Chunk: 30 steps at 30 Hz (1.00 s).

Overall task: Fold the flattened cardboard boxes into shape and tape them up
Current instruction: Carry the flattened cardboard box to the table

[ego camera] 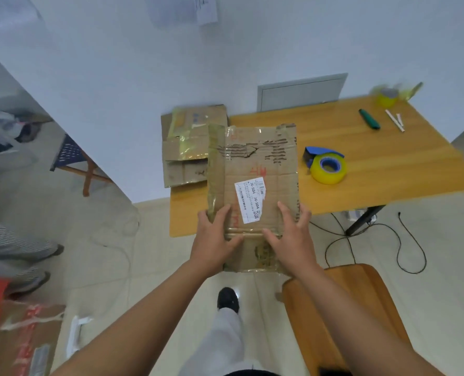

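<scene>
Wood table, flat box overhanging near edge. Left hand, right hand pressing it, fingers straight. Risk: old torn tape splits while folding; box slides off.

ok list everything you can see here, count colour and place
flattened box: 1, brown, white label, near table edge, under both hands
second flat box: 1, brown, table's left end
table: 1, orange wood
tape dispenser: 1, blue, yellow roll, right of box
tape roll: 1, yellow, far corner
marker: 1, green, far right
pens: 2, white, beside marker
chair: 1, orange, lower right
left hand: on box, near-left
right hand: on box, near-right
</scene>
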Tool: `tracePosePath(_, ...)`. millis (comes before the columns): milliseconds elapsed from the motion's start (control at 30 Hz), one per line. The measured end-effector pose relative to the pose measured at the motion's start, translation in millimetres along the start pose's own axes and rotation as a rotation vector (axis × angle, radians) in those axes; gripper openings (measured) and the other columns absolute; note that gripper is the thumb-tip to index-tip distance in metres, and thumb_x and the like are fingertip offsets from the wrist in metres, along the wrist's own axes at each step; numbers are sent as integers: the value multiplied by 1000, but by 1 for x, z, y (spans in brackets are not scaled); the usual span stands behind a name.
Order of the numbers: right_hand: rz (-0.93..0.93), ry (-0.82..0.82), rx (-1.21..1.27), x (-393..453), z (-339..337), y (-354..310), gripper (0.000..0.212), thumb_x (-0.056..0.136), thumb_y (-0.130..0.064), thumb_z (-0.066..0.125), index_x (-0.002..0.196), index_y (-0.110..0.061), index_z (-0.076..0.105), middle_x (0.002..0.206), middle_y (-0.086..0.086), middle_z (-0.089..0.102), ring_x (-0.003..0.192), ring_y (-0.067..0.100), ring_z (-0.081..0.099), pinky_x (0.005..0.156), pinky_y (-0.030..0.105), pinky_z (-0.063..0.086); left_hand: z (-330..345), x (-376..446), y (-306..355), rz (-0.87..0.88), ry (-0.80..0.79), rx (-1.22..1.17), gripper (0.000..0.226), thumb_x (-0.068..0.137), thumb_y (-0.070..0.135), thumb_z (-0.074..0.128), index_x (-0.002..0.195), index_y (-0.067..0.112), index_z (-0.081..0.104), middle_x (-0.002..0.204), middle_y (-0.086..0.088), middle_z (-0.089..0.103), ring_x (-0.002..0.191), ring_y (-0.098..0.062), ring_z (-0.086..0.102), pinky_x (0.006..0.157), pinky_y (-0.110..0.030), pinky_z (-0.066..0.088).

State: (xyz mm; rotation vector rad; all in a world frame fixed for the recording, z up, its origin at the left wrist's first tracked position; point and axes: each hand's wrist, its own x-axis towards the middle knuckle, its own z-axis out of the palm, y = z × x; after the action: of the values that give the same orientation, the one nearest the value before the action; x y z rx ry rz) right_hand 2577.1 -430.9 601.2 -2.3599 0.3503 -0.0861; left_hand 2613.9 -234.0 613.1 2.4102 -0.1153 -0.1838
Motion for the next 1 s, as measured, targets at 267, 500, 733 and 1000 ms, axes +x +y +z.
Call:
tracePosePath(267, 94, 93, -25, 130, 13, -43, 74, 88, -40, 73, 150, -30, 34, 152, -10, 5, 137, 26, 39, 102, 40, 46, -30, 152, -3, 90, -81, 33, 84, 80, 50, 74, 147, 46, 23, 143, 5, 17, 131, -24, 41, 104, -35, 45)
tracePosePath(500, 114, 158, -25, 198, -7, -42, 66, 92, -37, 68, 149, -28, 35, 150, -11, 7, 129, 24, 46, 97, 37, 47, -24, 228, 23, 150, -108, -9, 80, 80, 50, 74, 141, 52, 22, 138, 16, 11, 124, -27, 49, 91, -29, 39)
tracePosePath(733, 85, 162, -3, 266, -24, -21, 63, 93, -35, 66, 148, -28, 38, 154, -1, 12, 123, 28, 50, 89, 28, 42, -4, 288, 49, 133, -107, -46, 82, 81, 50, 75, 144, 50, 23, 137, 18, 10, 120, -21, 49, 86, -24, 35)
tracePosePath(1000, 43, 70, 78, 379, -50, 53, 61, 94, -32, 64, 148, -28, 37, 149, -6, 15, 118, 25, 49, 87, 27, 41, 65, 370, 99, 27, -47, -24, 83, 78, 51, 74, 142, 53, 21, 139, 22, 10, 117, -22, 53, 96, -35, 46)
